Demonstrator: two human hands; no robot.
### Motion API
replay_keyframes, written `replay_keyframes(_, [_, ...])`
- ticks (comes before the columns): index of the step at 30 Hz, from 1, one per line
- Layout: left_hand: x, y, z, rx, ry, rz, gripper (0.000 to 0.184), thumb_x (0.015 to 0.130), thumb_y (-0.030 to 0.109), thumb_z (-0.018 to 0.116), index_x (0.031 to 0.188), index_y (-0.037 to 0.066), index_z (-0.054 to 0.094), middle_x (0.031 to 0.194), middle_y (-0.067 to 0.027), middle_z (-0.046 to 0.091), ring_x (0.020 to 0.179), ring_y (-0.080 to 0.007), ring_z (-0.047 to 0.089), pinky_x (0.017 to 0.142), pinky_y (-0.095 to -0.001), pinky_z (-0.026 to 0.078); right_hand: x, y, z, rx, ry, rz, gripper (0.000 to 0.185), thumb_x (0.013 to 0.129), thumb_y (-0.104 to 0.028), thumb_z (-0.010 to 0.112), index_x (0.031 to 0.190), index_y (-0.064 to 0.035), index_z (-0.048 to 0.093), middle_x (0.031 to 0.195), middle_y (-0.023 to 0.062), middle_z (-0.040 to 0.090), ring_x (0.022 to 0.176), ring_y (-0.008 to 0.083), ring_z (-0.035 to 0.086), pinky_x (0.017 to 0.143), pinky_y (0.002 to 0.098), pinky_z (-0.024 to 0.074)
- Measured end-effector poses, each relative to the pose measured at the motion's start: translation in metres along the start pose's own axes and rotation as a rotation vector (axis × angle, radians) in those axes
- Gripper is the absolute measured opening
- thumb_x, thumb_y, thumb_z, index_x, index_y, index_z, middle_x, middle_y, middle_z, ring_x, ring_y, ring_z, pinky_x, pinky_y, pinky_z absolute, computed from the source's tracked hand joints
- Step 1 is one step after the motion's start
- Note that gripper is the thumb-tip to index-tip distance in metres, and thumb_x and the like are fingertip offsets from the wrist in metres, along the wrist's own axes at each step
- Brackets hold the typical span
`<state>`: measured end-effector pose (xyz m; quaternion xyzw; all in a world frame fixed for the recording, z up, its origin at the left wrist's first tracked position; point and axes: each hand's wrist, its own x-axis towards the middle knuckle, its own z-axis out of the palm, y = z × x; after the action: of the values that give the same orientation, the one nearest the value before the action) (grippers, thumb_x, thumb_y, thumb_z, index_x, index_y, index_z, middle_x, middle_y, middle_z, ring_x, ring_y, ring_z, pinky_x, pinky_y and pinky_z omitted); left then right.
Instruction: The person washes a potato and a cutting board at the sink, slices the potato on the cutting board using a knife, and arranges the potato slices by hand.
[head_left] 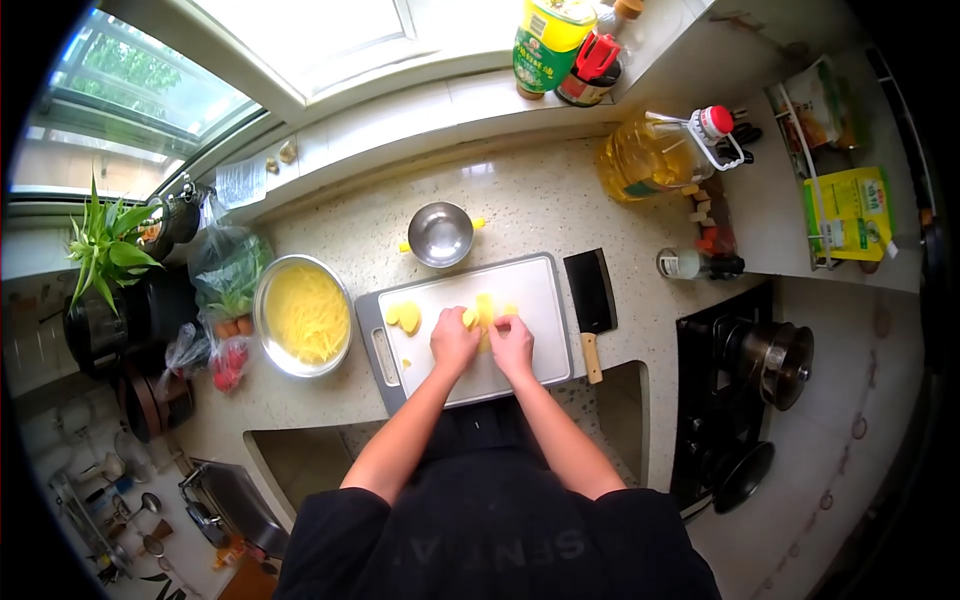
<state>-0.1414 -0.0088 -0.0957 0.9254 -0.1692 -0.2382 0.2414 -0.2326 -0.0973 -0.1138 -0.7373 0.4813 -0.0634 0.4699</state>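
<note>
On a white cutting board (430, 375) with a grey edge lie yellow potato slices (485, 305). My left hand (455, 340) is closed, with a potato slice between its fingertips. Close beside it, my right hand (511, 345) has its fingers drawn together at the edge of the same slices; what they pinch is mostly hidden. More pieces of potato (404, 317) lie at the board's left. To the right of the board rests a cleaver (591, 300) with a wooden handle, touched by neither hand.
Left of the board stands a metal bowl (345, 345) of shredded potato. A small steel bowl (441, 235) with yellow handles sits behind. Bagged vegetables (228, 275) are at the left, an oil jug (645, 155) at the back right, and a stove (705, 400) at the right.
</note>
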Motion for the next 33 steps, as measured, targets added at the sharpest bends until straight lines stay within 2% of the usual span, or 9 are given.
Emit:
replay_keyframes(5, [0.012,-0.005,0.009,-0.148,-0.053,-0.103,0.039,0.081,0.025,0.074,0.115,0.007,0.066,0.112,-0.0179,0.067,0.099,-0.0326,0.067,0.086,-0.0414,0.054,0.005,-0.004,0.003,0.283,-0.085,0.183,0.016,0.086,-0.011,0.075,0.096,-0.0002,0.066,0.087,0.0078,0.070,0.076,0.0121,0.066,0.073,0.0262,0.0543])
replay_keyframes(8, [0.020,-0.015,0.009,-0.579,-0.226,-0.262,0.042,0.085,0.028,0.075,0.119,0.004,0.064,0.110,-0.0148,0.070,0.096,-0.0253,0.068,0.084,-0.0359,0.054,0.005,0.001,0.003,0.482,-0.113,0.139,0.015,0.087,-0.008,0.074,0.096,0.0005,0.066,0.083,0.0058,0.069,0.075,0.0094,0.064,0.072,0.0251,0.0539])
replay_keyframes(11, [0.013,-0.002,-0.005,-0.841,-0.203,-0.229,0.039,0.090,0.027,0.073,0.119,0.003,0.064,0.104,-0.0089,0.069,0.094,-0.0168,0.066,0.081,-0.0308,0.053,0.003,0.001,0.000,0.449,-0.181,0.070,0.014,0.086,-0.009,0.073,0.096,-0.0006,0.067,0.084,0.0081,0.071,0.075,0.0135,0.067,0.073,0.0285,0.0550])
replay_keyframes(17, [0.007,-0.004,-0.024,-1.260,-0.408,-0.413,0.029,0.095,0.019,0.064,0.119,0.003,0.065,0.103,-0.0069,0.069,0.090,-0.0135,0.065,0.077,-0.0279,0.052,-0.006,-0.030,-0.017,0.242,-0.258,-0.091,0.010,0.089,-0.004,0.068,0.099,-0.0006,0.068,0.087,0.0019,0.068,0.075,0.0081,0.061,0.072,0.0233,0.0522])
replay_keyframes(20, [0.007,-0.022,-0.020,-1.330,-0.452,-0.474,0.032,0.096,0.022,0.060,0.121,0.002,0.063,0.101,-0.0078,0.068,0.086,-0.0170,0.066,0.072,-0.0297,0.054,-0.009,-0.024,-0.004,0.481,-0.241,0.036,0.012,0.090,-0.004,0.067,0.101,-0.0001,0.069,0.086,0.0016,0.068,0.074,0.0068,0.060,0.070,0.0230,0.0510])
replay_keyframes(23, [0.002,-0.023,-0.028,-1.355,-0.441,-0.477,0.026,0.097,0.022,0.056,0.114,0.004,0.064,0.096,-0.0073,0.068,0.079,-0.0169,0.065,0.066,-0.0291,0.053,-0.010,-0.022,-0.003,0.420,-0.280,0.064,0.018,0.090,-0.003,0.066,0.107,0.0013,0.069,0.086,0.0012,0.068,0.074,0.0056,0.060,0.070,0.0219,0.0498])
replay_keyframes(26, [0.001,-0.036,-0.028,-1.333,-0.423,-0.475,0.023,0.096,0.021,0.055,0.110,0.005,0.064,0.095,-0.0060,0.068,0.078,-0.0155,0.064,0.065,-0.0283,0.052,-0.008,-0.025,0.001,0.551,-0.295,0.139,0.024,0.088,-0.002,0.064,0.112,0.0018,0.068,0.093,0.0051,0.070,0.079,0.0099,0.064,0.074,0.0252,0.0527])
replay_keyframes(29, [0.000,-0.043,-0.038,-1.310,-0.435,-0.425,0.022,0.095,0.021,0.054,0.110,0.006,0.063,0.093,-0.0045,0.068,0.078,-0.0150,0.064,0.064,-0.0277,0.051,-0.011,-0.030,0.004,0.481,-0.323,0.004,0.020,0.092,0.000,0.059,0.110,0.0025,0.068,0.084,0.0010,0.066,0.072,0.0061,0.059,0.066,0.0221,0.0490])
replay_keyframes(33, [-0.008,-0.051,-0.057,-1.368,-0.377,-0.411,0.031,0.094,0.021,0.051,0.119,0.006,0.061,0.096,-0.0040,0.067,0.082,-0.0147,0.062,0.067,-0.0284,0.050,-0.010,-0.035,0.012,0.603,-0.445,0.234,0.023,0.091,0.001,0.055,0.109,0.0010,0.068,0.083,0.0013,0.065,0.068,0.0076,0.058,0.062,0.0233,0.0483])
